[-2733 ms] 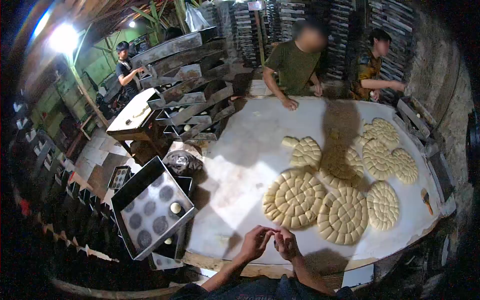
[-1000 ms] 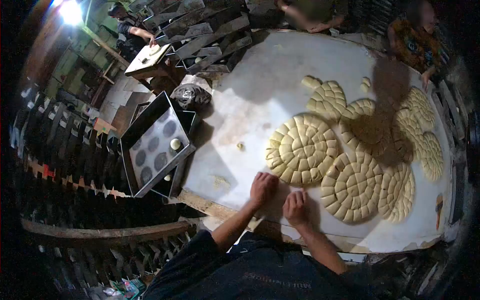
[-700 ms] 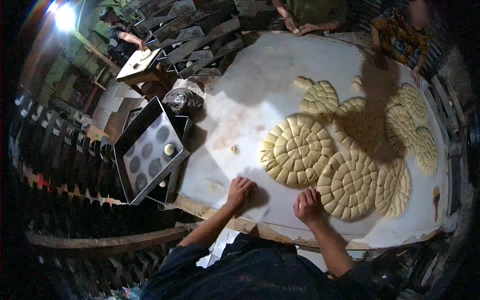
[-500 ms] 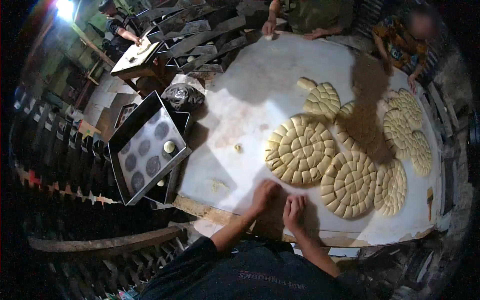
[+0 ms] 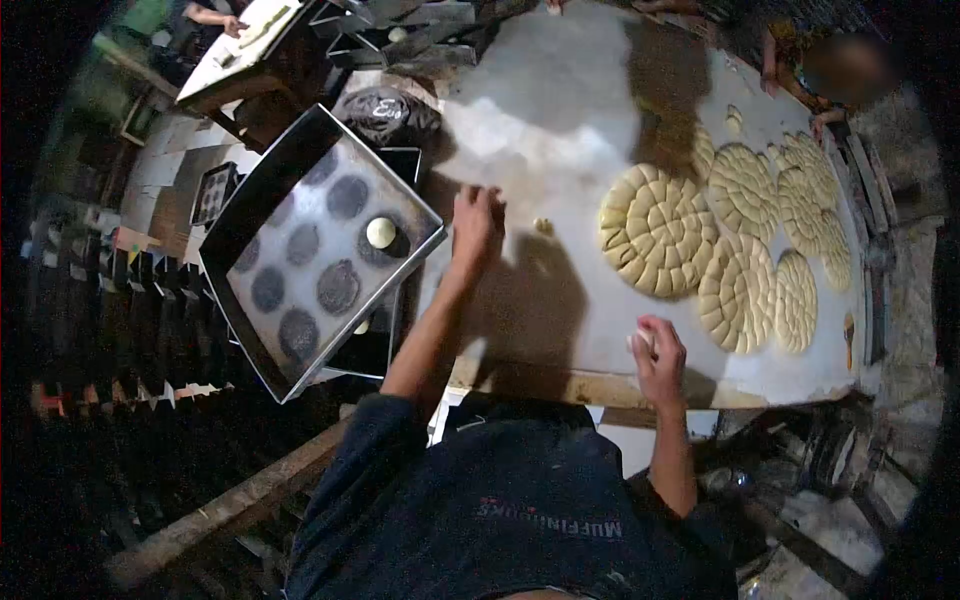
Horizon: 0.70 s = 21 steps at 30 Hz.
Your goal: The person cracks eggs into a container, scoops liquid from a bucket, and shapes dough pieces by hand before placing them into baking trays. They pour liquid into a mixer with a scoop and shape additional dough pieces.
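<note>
My left hand (image 5: pixel 478 228) hovers over the table beside the metal tray, its fingers curled down; whatever they hold is hidden. Near the table's front edge, my right hand (image 5: pixel 662 358) is closed around a small pale piece of dough (image 5: pixel 641 341), partly covered by the fingers. One round dough ball (image 5: pixel 380 233) sits in the tray (image 5: pixel 262 345), which has dark round marks on its bottom. Between my hands and farther back lies a small dough scrap (image 5: pixel 543 225). Right of it rests a large dough round (image 5: pixel 658 230) cut into many pieces, with another cut round (image 5: pixel 737 293) close by.
Several more cut dough rounds (image 5: pixel 797 300) cover the table's right side. A brush (image 5: pixel 849 340) lies at the right edge. Behind the tray is a dark bundle (image 5: pixel 388 115). Co-workers' hands show at the far table edge and at a side table (image 5: pixel 235 65).
My hands have moved apart: the left up and left toward the tray, the right to the right. The view has shifted, so the tray appears larger and the dough rounds higher.
</note>
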Tool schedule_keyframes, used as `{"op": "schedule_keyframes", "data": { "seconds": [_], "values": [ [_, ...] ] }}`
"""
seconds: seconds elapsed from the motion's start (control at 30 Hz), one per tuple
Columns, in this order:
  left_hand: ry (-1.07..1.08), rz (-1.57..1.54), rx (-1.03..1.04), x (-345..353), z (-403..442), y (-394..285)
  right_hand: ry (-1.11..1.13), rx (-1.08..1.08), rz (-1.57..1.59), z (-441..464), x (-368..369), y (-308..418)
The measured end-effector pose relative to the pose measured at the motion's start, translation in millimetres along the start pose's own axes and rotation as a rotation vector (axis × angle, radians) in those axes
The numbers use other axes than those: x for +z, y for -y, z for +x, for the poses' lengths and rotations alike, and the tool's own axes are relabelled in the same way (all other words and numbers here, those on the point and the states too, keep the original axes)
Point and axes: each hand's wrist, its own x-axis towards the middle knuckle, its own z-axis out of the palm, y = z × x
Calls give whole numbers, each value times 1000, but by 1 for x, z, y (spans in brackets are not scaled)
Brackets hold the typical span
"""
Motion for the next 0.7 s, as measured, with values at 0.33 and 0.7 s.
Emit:
{"op": "schedule_keyframes", "data": {
  "seconds": [0.33, 0.7],
  "values": [
    [-59, 267, 415, -15, -50, 9, -137, -190, -360, -6, 57, -33],
    [-14, 217, 127, -86, -147, -26, 179, -570, -446, 19, 24, -78]
  ]
}}
